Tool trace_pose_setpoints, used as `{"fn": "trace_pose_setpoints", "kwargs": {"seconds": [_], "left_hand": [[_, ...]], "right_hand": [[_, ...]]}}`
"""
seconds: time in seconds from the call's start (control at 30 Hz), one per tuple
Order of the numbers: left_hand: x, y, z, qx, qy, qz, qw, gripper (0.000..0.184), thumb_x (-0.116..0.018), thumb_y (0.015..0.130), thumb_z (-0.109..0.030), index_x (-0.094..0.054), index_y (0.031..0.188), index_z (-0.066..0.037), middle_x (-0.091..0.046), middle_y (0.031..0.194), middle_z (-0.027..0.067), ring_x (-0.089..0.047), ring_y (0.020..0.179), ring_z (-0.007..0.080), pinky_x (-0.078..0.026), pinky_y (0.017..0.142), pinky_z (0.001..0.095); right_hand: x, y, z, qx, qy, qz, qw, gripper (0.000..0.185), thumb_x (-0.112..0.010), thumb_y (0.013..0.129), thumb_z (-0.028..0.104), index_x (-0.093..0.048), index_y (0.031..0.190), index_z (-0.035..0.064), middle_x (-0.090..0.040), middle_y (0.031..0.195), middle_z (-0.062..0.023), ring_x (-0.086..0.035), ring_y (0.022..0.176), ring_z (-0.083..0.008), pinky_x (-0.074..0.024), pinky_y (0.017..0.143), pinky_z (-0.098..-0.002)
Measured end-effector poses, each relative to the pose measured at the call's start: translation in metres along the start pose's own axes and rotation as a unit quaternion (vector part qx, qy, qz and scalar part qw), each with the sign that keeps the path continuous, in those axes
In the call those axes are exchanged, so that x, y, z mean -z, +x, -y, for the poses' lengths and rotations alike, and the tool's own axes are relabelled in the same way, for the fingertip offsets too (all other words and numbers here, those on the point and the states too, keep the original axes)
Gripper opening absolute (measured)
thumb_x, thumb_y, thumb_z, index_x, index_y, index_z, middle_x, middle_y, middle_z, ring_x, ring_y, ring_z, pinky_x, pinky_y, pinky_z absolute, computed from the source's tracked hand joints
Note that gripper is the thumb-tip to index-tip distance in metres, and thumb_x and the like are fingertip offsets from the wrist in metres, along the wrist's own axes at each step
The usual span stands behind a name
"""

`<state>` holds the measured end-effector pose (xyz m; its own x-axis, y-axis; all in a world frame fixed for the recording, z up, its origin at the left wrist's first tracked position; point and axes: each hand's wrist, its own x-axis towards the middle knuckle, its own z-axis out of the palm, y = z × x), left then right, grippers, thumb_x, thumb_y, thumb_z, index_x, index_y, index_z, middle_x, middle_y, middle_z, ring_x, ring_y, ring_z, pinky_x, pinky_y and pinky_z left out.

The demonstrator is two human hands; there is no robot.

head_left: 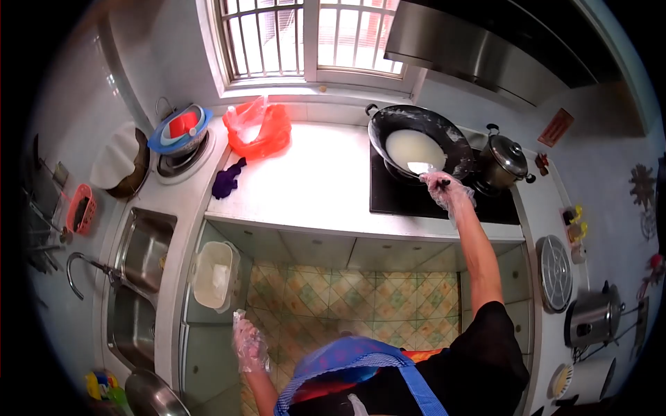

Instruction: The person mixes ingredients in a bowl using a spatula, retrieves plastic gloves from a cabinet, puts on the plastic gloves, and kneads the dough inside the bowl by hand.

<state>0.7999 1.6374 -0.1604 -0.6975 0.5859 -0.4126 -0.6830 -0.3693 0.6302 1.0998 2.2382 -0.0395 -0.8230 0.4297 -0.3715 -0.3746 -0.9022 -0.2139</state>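
My right hand (444,188), in a clear plastic glove, is closed around the dark handle of a spatula. The pale, shiny blade of the spatula (420,168) rests at the near edge of a milky white liquid (415,149). That liquid lies in the bottom of a large black wok (454,142), which sits tilted on the black cooktop (402,202). My left hand (250,344), also gloved in clear plastic, hangs low beside the counter. Its fingers look loosely extended, with nothing visible in them. Nearest to it is a cream plastic bin (201,277) with something whitish inside.
A lidded steel pot (505,163) stands right of the wok. A red plastic bag (267,133) and a dark purple cloth (227,179) lie on the white counter (319,180). At left are a double sink (148,249) and stacked basins (182,132). Tiled floor (347,295) shows below.
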Motion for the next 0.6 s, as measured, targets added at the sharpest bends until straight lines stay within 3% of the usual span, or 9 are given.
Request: {"fn": "trace_pose_setpoints", "kwargs": {"seconds": [0.17, 0.27, 0.3, 0.4, 0.47, 0.5, 0.53, 0.57, 0.6], "left_hand": [[0.035, -0.025, 0.011, -0.036, -0.047, -0.111, 0.992, 0.029, -0.047, 0.090, -0.002, -0.046, 0.120, 0.000, -0.036, 0.069, -0.0065, -0.036, 0.054, 0.0017, -0.032, 0.046, 0.0175], [0.061, -0.042, 0.011, -0.035, -0.066, -0.138, 0.988, 0.028, -0.047, 0.091, -0.003, -0.047, 0.119, -0.002, -0.036, 0.068, -0.0066, -0.035, 0.053, 0.0021, -0.032, 0.045, 0.0179], [0.068, -0.049, 0.013, -0.037, -0.092, -0.156, 0.983, 0.026, -0.046, 0.092, -0.003, -0.047, 0.118, -0.002, -0.036, 0.068, -0.0070, -0.034, 0.052, 0.0023, -0.032, 0.045, 0.0179], [0.039, -0.078, -0.003, -0.026, -0.059, -0.190, 0.980, 0.026, -0.046, 0.092, -0.007, -0.047, 0.118, -0.003, -0.035, 0.066, -0.0066, -0.034, 0.052, 0.0028, -0.031, 0.045, 0.0182], [0.063, -0.091, 0.001, -0.037, 0.003, -0.213, 0.976, 0.021, -0.048, 0.092, -0.009, -0.049, 0.113, -0.005, -0.036, 0.066, -0.0056, -0.036, 0.053, 0.0040, -0.033, 0.046, 0.0197], [0.095, -0.086, 0.011, -0.004, -0.206, -0.057, 0.977, 0.019, -0.049, 0.091, -0.010, -0.049, 0.110, -0.006, -0.037, 0.067, -0.0052, -0.038, 0.055, 0.0050, -0.035, 0.048, 0.0213], [0.125, -0.095, 0.010, -0.003, -0.392, 0.114, 0.913, 0.017, -0.050, 0.091, -0.012, -0.049, 0.107, -0.007, -0.039, 0.067, -0.0048, -0.040, 0.056, 0.0060, -0.037, 0.049, 0.0229], [0.101, -0.123, -0.008, 0.016, -0.492, 0.050, 0.869, 0.014, -0.052, 0.090, -0.012, -0.049, 0.103, -0.008, -0.042, 0.069, -0.0047, -0.042, 0.057, 0.0076, -0.039, 0.052, 0.0255], [0.121, -0.131, -0.007, -0.031, -0.444, 0.158, 0.881, 0.019, -0.055, 0.088, -0.013, -0.048, 0.105, -0.007, -0.043, 0.073, -0.0042, -0.044, 0.060, 0.0076, -0.040, 0.054, 0.0257]], "right_hand": [[-0.001, -0.008, -0.004, 0.048, -0.182, -0.147, 0.971, 0.060, -0.055, 0.088, 0.045, -0.048, 0.101, -0.0135, -0.059, 0.074, -0.0118, -0.058, 0.055, -0.0159, -0.0525, 0.048, -0.0234], [0.001, -0.017, -0.043, 0.174, -0.291, -0.196, 0.920, 0.051, -0.056, 0.090, 0.039, -0.051, 0.100, -0.0104, -0.057, 0.075, -0.0111, -0.056, 0.056, -0.0150, -0.0492, 0.049, -0.0219], [-0.001, -0.016, -0.064, 0.310, -0.340, -0.165, 0.873, 0.048, -0.055, 0.090, 0.037, -0.050, 0.106, -0.0080, -0.054, 0.070, -0.0090, -0.051, 0.052, -0.0128, -0.0445, 0.043, -0.0205], [0.044, 0.028, -0.003, 0.223, -0.309, -0.216, 0.899, 0.025, -0.050, 0.093, 0.023, -0.049, 0.111, 0.0065, -0.055, 0.077, -0.0088, -0.049, 0.053, -0.0120, -0.0437, 0.045, -0.0230], [0.032, 0.037, -0.017, 0.308, -0.374, -0.272, 0.831, 0.030, -0.050, 0.093, 0.021, -0.048, 0.118, 0.0061, -0.057, 0.092, -0.0116, -0.054, 0.062, -0.0138, -0.0481, 0.054, -0.0266], [0.026, 0.027, -0.045, 0.384, -0.527, -0.270, 0.709, 0.037, -0.049, 0.092, 0.021, -0.046, 0.125, 0.0043, -0.055, 0.110, -0.0136, -0.058, 0.081, -0.0182, -0.0505, 0.069, -0.0305], [0.054, 0.038, -0.044, 0.398, -0.587, -0.236, 0.665, 0.043, -0.045, 0.093, 0.024, -0.040, 0.131, 0.0056, -0.054, 0.116, -0.0129, -0.057, 0.089, -0.0197, -0.0497, 0.073, -0.0319], [0.082, 0.048, -0.042, 0.415, -0.639, -0.201, 0.616, 0.048, -0.041, 0.094, 0.027, -0.033, 0.137, 0.0070, -0.053, 0.122, -0.0122, -0.056, 0.098, -0.0213, -0.0490, 0.078, -0.0333], [0.101, 0.052, -0.064, 0.441, -0.635, -0.097, 0.627, 0.049, -0.039, 0.094, 0.026, -0.032, 0.139, 0.0081, -0.052, 0.124, -0.0136, -0.056, 0.098, -0.0222, -0.0489, 0.079, -0.0346]]}}
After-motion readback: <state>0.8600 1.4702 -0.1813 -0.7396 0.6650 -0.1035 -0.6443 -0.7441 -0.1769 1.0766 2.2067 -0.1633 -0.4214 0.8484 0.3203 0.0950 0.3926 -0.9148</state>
